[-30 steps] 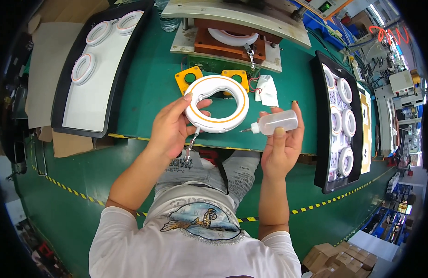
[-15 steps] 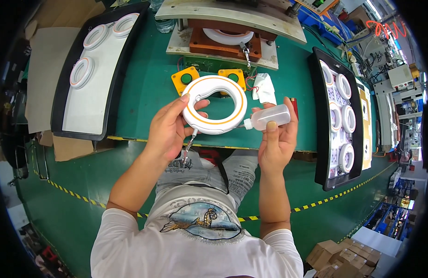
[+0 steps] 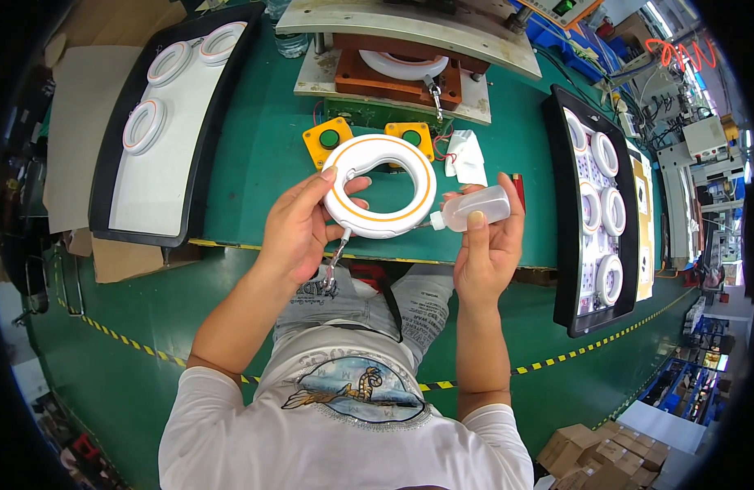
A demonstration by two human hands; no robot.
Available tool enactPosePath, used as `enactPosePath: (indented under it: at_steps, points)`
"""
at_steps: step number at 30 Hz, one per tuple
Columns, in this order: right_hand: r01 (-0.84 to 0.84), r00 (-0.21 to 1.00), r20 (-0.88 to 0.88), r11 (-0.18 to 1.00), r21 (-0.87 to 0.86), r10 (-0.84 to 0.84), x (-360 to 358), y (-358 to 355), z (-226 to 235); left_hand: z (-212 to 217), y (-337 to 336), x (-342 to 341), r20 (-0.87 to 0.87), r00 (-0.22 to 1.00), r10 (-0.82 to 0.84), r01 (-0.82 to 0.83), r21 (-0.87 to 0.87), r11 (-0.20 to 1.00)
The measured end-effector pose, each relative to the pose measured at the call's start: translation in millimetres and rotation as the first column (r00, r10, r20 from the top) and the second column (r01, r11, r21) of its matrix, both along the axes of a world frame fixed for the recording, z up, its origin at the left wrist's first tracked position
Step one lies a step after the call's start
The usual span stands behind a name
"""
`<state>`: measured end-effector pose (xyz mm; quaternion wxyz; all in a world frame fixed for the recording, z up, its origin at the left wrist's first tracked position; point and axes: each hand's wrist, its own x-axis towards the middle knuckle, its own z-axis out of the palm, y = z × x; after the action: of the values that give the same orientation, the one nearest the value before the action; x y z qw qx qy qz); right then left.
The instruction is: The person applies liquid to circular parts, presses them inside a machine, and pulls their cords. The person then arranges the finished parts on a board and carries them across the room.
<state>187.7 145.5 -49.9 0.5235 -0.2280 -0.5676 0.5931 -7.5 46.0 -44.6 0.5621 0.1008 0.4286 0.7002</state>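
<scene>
Gripped at its left side by my left hand (image 3: 299, 224) is a white plastic ring (image 3: 338, 202) with an orange line around its face. A metal clasp (image 3: 334, 261) dangles from the ring's lower left edge. My right hand (image 3: 487, 253) holds a translucent squeeze bottle (image 3: 481, 206) tilted nearly flat, thumb against its side. The bottle's white cap and thin tip point left at the ring's lower right edge; whether the tip touches it I cannot tell. Behind the ring are two yellow button boxes (image 3: 318, 145) with green buttons, partly covered by it.
Beyond them stands a press (image 3: 410, 28) with another white ring (image 3: 401, 65) in its brown fixture. A black tray (image 3: 199, 175) with white rings lies left, another black tray (image 3: 566, 245) with several rings right. White cloth (image 3: 465, 157) rests on the green table (image 3: 263, 163).
Almost nothing differs. Ring and bottle stay in my hands, with only a very slight shift of both.
</scene>
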Motion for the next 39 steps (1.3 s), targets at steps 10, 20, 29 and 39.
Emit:
enactPosePath:
  at_steps: [10,20,29,39]
  points:
    - [0.164,0.984,-0.063,0.985,-0.054,-0.167,7,1,11,0,-4,15,0.111,0.990,0.084,-0.098,0.122,0.988]
    - [0.120,0.991,-0.073,0.986,0.116,-0.112,-14,-41,0,6,4,42,0.100,0.973,0.208,-0.221,0.154,0.963]
    - [0.100,0.995,-0.024,0.977,0.186,-0.097,-21,-43,-7,5,4,43,0.079,0.969,0.235,-0.246,0.184,0.952]
    - [0.083,0.997,-0.010,0.982,0.169,-0.082,-21,-43,-7,3,2,42,0.043,0.973,0.228,-0.232,0.194,0.953]
